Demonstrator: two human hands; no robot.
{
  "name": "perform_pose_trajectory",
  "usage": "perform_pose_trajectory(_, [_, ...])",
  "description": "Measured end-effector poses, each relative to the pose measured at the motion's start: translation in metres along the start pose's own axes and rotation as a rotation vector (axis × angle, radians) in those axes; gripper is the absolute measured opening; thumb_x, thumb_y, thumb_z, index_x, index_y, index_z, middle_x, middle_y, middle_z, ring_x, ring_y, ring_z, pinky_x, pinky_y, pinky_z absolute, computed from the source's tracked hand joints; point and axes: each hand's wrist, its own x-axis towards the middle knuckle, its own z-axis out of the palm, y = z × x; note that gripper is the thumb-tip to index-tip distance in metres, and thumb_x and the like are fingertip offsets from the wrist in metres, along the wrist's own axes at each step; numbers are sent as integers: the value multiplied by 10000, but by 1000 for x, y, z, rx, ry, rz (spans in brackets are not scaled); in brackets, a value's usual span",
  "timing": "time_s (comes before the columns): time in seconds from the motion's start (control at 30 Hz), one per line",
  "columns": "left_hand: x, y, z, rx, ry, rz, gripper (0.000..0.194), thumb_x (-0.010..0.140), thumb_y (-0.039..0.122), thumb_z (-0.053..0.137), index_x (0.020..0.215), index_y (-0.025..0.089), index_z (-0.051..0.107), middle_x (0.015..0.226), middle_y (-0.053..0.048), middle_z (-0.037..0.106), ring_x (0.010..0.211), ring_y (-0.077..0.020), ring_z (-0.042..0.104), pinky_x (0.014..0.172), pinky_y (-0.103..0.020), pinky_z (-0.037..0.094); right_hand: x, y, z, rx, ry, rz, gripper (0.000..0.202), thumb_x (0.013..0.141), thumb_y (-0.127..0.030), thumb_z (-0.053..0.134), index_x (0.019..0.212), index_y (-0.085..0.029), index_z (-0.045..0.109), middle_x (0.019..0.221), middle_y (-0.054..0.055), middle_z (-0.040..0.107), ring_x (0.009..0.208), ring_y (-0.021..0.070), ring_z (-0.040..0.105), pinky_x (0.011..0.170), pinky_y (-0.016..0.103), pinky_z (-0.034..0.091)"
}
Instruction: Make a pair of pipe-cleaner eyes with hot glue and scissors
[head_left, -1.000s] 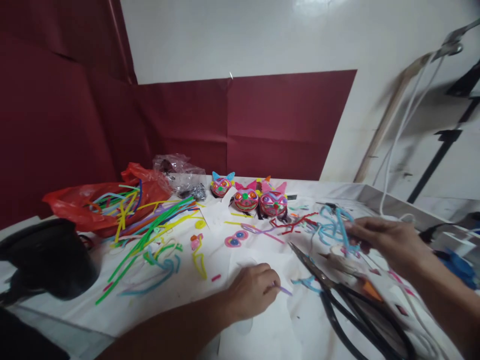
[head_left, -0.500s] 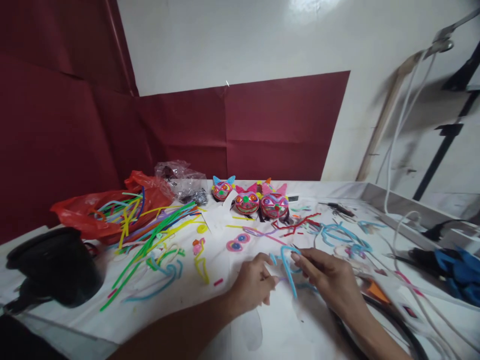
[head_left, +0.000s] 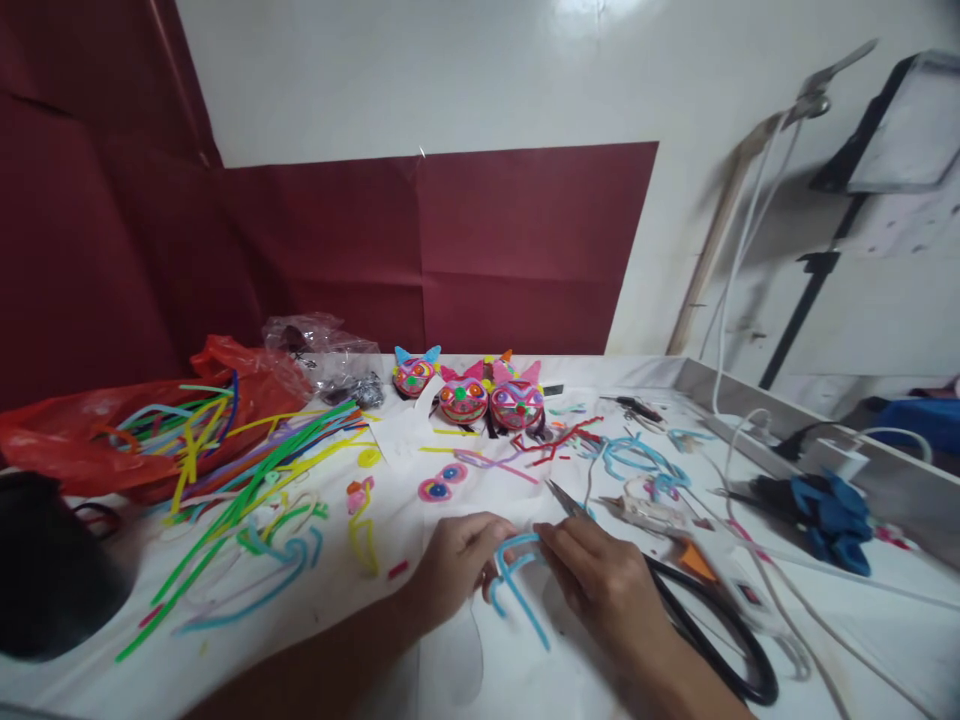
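Between my two hands is a bent light blue pipe cleaner (head_left: 525,605), curved at the top with ends hanging down. My left hand (head_left: 457,565) pinches its left side. The fingers of my right hand (head_left: 592,575) are closed on its upper right part. Large scissors with black handles (head_left: 731,625) lie under and beside my right hand, their pointed blades showing beyond the fingers. Two pink rings with blue centres (head_left: 442,482) lie ahead of my left hand, near a yellow bent pipe cleaner (head_left: 364,540).
Decorated cat-like faces (head_left: 463,398) stand at the back. A red bag (head_left: 247,370), loose green pipe cleaners (head_left: 247,510) and a black container (head_left: 56,570) are on the left. A glue gun (head_left: 720,570), cables and blue cloth (head_left: 836,515) lie right.
The view has turned right. My hands have come closer together around the blue pipe cleaner, which has dropped lower, and the scissors' blades show more clearly.
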Motion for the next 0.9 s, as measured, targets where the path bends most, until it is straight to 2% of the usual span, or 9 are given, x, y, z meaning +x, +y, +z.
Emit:
perform_pose_trajectory(0.1, [-2,0,-1,0,-35,-2,612,880,686,466,933,118,685,439,65,430,365,-90,403,386,-207,293,1,-1,-1,-35,5,-15,380,1060,-193,379,842,-148,688,623,13,599,535,129,580,494,243,373])
perform_pose_trajectory(0.23, [-2,2,0,87,-38,51,443,863,572,552,783,143,628,487,65,420,408,-79,393,412,-199,291,-1,-1,1,20,-20,16,362,1057,-206,398,849,-151,690,625,8,587,540,123,578,509,233,379])
perform_pose_trajectory(0.4, [-2,7,0,184,38,131,333,882,443,501,711,165,565,549,53,422,481,-83,391,457,-199,285,-4,0,2,176,-100,139,340,1045,-272,445,863,-161,710,661,14,609,551,121,590,535,229,397])
perform_pose_trajectory(0.47, [-1,6,-1,210,67,147,324,884,436,483,704,173,541,555,52,426,477,-86,398,452,-201,284,-3,-1,0,281,-162,219,348,1038,-306,461,846,-166,716,678,21,634,591,130,610,570,234,411])
perform_pose_trajectory(0.53, [0,4,-2,206,97,132,333,895,465,452,727,185,519,540,60,421,438,-90,403,425,-206,280,1,-1,-4,459,-282,352,348,1017,-354,497,819,-170,716,688,21,652,618,134,607,589,236,412])
perform_pose_trajectory(0.63, [1,1,-3,202,116,106,370,896,527,422,766,193,513,518,73,405,385,-96,401,389,-213,279,7,0,-11,753,-480,590,383,964,-462,547,794,-161,712,649,7,620,589,126,527,557,238,369])
perform_pose_trajectory(0.7, [1,2,-3,208,115,98,384,889,545,413,770,195,515,519,71,418,374,-98,402,382,-214,284,10,2,-15,882,-555,686,424,930,-520,562,789,-147,704,622,-1,583,579,121,471,545,243,333])
perform_pose_trajectory(0.8, [1,6,-4,226,127,93,360,883,524,406,740,206,494,567,39,500,385,-99,420,392,-221,309,12,4,-19,935,-578,702,417,898,-523,591,784,-136,697,642,2,584,614,124,456,578,251,328])
perform_pose_trajectory(0.9, [2,9,-6,315,165,178,327,894,458,400,698,212,490,564,20,539,449,-114,463,467,-232,363,12,5,-18,854,-538,669,364,891,-476,613,777,-140,698,676,9,602,659,136,490,621,259,355])
